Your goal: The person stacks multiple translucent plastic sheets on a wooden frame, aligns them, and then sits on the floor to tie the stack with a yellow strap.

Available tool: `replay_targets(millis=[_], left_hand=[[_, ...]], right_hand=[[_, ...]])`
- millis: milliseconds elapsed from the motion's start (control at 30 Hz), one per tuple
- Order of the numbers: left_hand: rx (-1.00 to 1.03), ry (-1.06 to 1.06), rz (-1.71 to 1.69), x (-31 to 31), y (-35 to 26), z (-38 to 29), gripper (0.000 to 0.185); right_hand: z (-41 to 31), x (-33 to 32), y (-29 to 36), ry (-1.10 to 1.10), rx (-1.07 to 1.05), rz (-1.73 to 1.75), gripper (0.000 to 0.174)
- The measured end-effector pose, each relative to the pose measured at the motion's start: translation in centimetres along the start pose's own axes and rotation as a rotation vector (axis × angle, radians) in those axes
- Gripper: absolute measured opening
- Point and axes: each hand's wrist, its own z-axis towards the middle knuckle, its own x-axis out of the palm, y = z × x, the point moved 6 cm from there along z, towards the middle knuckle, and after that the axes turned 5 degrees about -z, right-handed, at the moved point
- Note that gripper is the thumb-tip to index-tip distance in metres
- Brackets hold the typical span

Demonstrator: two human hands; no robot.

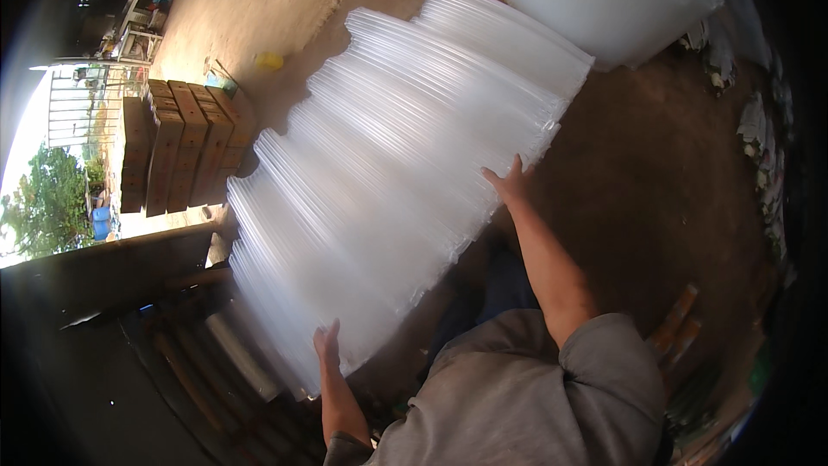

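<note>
A long, slanting row of stacked clear plastic sheets or trays (388, 175) with ridged, uneven edges stretches before me. The layers overlap in several bundles, and what supports them underneath is mostly hidden. My left hand (328, 344) lies against the near-left end of the plastic, thumb and fingers apart. Farther along the near edge, my right hand (510, 182) touches the plastic with its fingers spread. Neither hand is visibly closed around a sheet.
Wooden boxes or blocks (184, 149) are piled at the left. Behind the plastic stands a large film-wrapped bale (608, 0). A yellow object (268, 61) rests on the dirt floor (259, 0). Dark bars or slats (239, 349) lie at lower left, and scraps (766, 162) line the right.
</note>
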Motion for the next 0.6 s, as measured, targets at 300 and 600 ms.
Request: replay_targets(millis=[300, 600], left_hand=[[0.08, -0.045, 0.202, 1.0, 0.3, 1.0, 0.059], [0.067, 0.018, 0.289, 0.5, 2.3, 2.1, 0.068]], right_hand=[[-8.2, 0.8, 4.7, 0.233, -0.319, -0.42, 0.102], [-20.6, 9.8, 7.8, 0.473, -0.501, -0.596, 0.096]])
